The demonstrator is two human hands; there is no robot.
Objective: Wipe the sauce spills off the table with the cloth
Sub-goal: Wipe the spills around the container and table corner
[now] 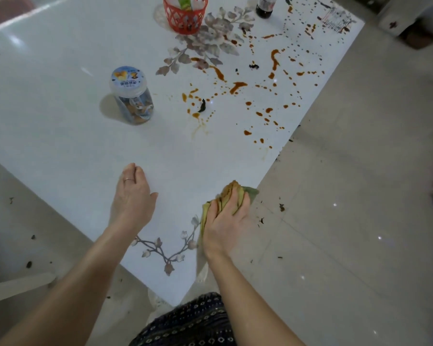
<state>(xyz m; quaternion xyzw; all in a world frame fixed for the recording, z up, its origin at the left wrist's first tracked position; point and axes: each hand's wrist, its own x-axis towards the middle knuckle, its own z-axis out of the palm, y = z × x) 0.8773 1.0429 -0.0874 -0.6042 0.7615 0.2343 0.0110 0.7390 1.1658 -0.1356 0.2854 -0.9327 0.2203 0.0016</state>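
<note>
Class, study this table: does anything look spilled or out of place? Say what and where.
Orange-brown sauce is spattered across the table, on its far right part, with dark scraps among it. Dark crumbs also litter the floor. The near corner, where the right hand holds the cloth, looks clean.

Surface [60, 136] white, grey floral print; sauce spills [237, 86] orange-brown; cloth [231, 196] yellow-green; basket [185, 16] red.
</note>
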